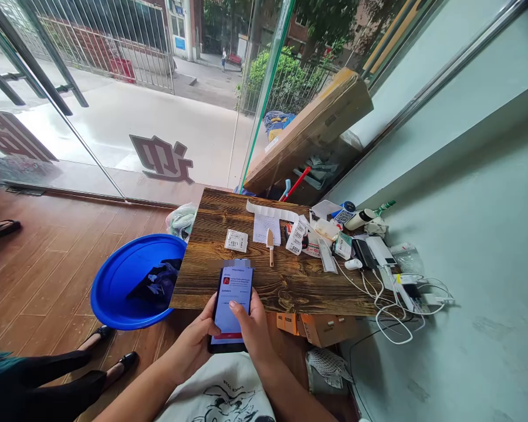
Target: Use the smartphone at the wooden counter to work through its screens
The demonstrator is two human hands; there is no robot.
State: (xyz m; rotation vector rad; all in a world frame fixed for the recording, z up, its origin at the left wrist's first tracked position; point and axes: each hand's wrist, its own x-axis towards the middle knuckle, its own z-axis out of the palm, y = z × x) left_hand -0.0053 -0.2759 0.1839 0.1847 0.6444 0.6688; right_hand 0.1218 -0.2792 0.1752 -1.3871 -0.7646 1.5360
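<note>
A smartphone (231,321) with a lit screen is held upright between both hands at the near edge of the wooden table (202,281). My left hand (198,335) wraps the phone's left side, its thumb over the lower screen. From the other side my right hand (256,329) grips it, with the thumb lying over the middle of the screen. Beyond the phone, a small printed label stack (236,241) lies on the table. Right of that, a small knife (270,246) with a wooden handle rests partly on a white paper slip (260,227).
A roll of labels (296,235), a power strip (408,293) and tangled white cables crowd the table's right side. Left of it stands a blue tub (110,281) holding dark cloth. Another person's legs (57,375) show at lower left. A long cardboard box (312,129) leans behind glass.
</note>
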